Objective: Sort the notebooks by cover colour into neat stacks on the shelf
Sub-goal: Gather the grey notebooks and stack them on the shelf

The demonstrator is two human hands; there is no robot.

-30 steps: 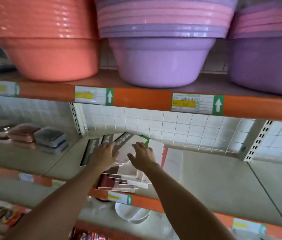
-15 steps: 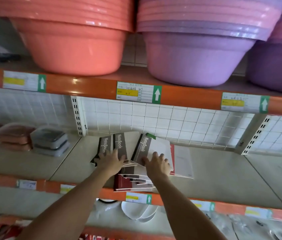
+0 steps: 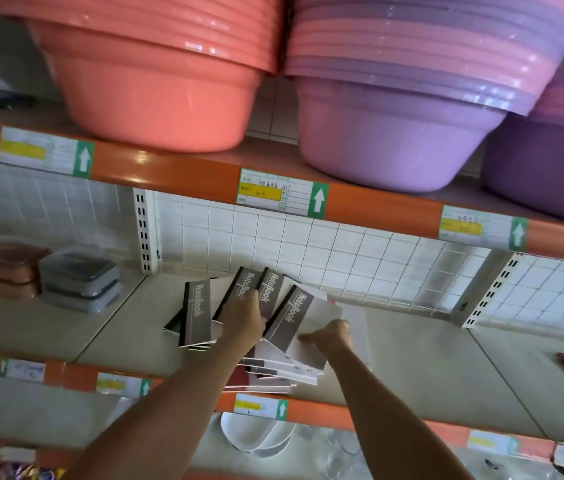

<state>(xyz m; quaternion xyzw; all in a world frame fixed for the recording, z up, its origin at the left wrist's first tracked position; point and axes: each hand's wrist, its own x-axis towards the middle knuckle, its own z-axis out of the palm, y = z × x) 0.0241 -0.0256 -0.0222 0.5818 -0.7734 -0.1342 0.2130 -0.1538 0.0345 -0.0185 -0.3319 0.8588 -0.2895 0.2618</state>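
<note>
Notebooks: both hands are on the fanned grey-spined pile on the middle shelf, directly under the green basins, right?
Not green. The head view shows both hands on the fanned notebooks on the middle shelf, under an orange basin stack and purple basins.

Glossy plastic basins, a salmon stack [image 3: 155, 81] and a lilac stack [image 3: 398, 109], catch bright highlights along their smooth rims above a shelf [image 3: 429, 368] of matt, cream-painted metal. Its front edge [image 3: 176, 168] is smooth orange-painted metal carrying paper price labels [image 3: 282, 192]. White wire mesh [image 3: 360, 265] backs the shelf before glazed white tiles. Paper notebooks [image 3: 291, 317] show smooth grey card covers with a faint sheen and pale page edges. To the left, plastic lidded containers [image 3: 79, 275] look semi-matt.
</note>
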